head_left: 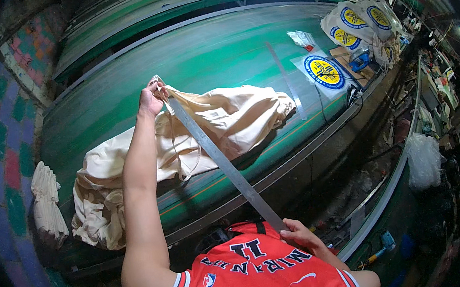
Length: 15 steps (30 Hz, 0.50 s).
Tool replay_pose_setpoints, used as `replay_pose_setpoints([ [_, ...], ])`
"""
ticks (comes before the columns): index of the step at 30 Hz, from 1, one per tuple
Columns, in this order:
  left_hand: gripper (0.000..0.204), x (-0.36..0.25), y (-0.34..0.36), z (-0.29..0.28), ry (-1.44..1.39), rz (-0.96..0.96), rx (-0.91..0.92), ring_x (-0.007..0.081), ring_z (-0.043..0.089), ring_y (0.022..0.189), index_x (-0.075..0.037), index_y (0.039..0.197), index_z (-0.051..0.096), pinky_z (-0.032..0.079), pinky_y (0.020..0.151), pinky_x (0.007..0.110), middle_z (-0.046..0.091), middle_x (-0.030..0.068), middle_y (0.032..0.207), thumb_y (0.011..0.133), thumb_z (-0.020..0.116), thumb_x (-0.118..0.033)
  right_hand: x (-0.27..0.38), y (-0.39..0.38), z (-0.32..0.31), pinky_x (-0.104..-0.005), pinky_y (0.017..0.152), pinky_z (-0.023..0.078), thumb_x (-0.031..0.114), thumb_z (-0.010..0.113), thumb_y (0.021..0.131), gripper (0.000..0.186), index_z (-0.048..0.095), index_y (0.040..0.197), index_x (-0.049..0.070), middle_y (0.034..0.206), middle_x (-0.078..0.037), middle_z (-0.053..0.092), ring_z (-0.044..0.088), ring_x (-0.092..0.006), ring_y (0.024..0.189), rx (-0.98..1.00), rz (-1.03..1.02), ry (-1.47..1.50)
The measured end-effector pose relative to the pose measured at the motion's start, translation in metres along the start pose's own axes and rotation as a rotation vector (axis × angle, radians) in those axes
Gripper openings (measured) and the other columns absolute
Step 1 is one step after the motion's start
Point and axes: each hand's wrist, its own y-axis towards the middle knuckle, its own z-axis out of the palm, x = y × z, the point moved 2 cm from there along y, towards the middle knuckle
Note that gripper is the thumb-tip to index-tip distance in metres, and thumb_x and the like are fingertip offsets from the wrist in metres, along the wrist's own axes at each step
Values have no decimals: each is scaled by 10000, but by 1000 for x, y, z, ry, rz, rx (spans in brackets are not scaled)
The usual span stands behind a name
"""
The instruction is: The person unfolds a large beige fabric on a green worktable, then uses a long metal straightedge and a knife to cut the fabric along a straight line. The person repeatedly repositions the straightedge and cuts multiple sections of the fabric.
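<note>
Head view: left hand (151, 98) pinches the cream cloth (238, 115) at its raised edge; bulk lies toward 5 o'clock on the green table (222, 61), long axis 8-to-2. Right hand (301, 235), farther off, fingers closed on the metal strip (220, 158), which points to 11, tip just beside left fingers.
</note>
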Motion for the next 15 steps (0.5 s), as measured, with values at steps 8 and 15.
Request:
replay_pose_setpoints([
  [8,194,22,-24,-23,70,-88,-20,201,598,740,-103,1157,560,510,665,404,610,57,859,967,531,-134,35,47,4,-260,508,463,260,602,979,232,511,1092,79,743,-6,575,549,-101,582,-29,-42,34],
  [15,293,17,-36,-40,99,-63,-76,193,597,734,-93,1267,547,520,703,365,616,50,852,975,526,-114,48,57,-3,-269,516,460,254,606,976,239,520,1096,66,737,-7,566,539,-104,585,-41,-71,-6],
])
